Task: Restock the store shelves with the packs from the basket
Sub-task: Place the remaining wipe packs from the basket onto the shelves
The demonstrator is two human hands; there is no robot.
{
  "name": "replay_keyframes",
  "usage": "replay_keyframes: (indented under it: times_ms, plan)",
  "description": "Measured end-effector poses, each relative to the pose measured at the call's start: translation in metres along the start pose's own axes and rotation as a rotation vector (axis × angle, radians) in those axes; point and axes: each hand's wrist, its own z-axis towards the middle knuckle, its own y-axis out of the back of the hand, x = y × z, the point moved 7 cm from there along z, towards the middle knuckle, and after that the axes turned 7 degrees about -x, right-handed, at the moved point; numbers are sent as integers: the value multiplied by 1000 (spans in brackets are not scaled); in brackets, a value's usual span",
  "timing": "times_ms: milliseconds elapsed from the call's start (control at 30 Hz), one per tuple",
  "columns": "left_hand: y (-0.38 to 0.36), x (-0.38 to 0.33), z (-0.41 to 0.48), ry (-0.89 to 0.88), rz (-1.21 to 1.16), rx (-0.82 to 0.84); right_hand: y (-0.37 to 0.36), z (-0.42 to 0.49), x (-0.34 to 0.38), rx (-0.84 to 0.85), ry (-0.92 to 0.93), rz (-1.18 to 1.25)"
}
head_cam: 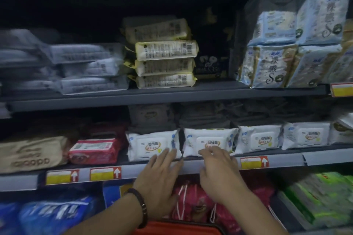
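Note:
Two white wipe packs stand side by side at the front of the middle shelf (pixel 210 166). My left hand (pixel 160 179), wearing a dark bracelet, lies flat with spread fingers, fingertips on the lower edge of the left white pack (pixel 150 144). My right hand (pixel 219 170) has its fingers curled against the lower front of the right white pack (pixel 210 140). Neither hand holds a pack. Only the red rim of the basket (pixel 177 228) shows, at the bottom edge below my wrists.
More white packs (pixel 259 138) continue to the right. A red pack (pixel 95 149) and a tan pack (pixel 32 153) lie to the left. The upper shelf carries grey, yellow-edged (pixel 166 63) and blue packs. Below are blue, pink and green packs (pixel 321 194).

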Motion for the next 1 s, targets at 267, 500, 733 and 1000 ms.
replay_keyframes:
  times_ms: [267,500,733,1000]
  plan:
    - [-41,108,-55,230,-30,-144,-61,5,115,92,113,77]
    - [-69,96,-49,288,-132,-107,-81,3,119,79,94,-13]
    - [-77,102,-29,345,-217,-93,-104,19,120,146,76,-68]
    - [-59,102,-34,322,-255,-219,-96,19,127,231,30,-74]
